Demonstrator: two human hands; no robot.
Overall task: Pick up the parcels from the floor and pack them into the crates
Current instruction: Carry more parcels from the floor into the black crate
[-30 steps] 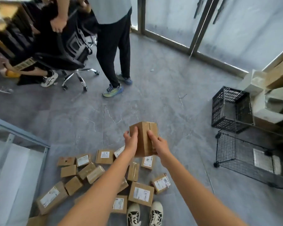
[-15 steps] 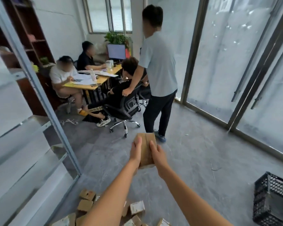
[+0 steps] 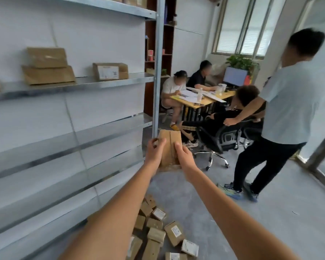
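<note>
Left hand (image 3: 155,151) and right hand (image 3: 184,156) both gripped the brown taped cardboard parcel (image 3: 170,147), upright, just beside the grey metal shelf post (image 3: 158,72); open floor (image 3: 270,222) lay right. Shelf box label (image 3: 108,72) was unreadable.

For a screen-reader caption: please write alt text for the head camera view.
Both hands, left hand and right hand, grip a brown cardboard parcel beside metal shelving that holds a few boxes. More parcels lie on the grey floor below; people sit and stand around a desk behind.

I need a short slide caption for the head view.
Both hands hold a parcel beside metal shelving.
</note>
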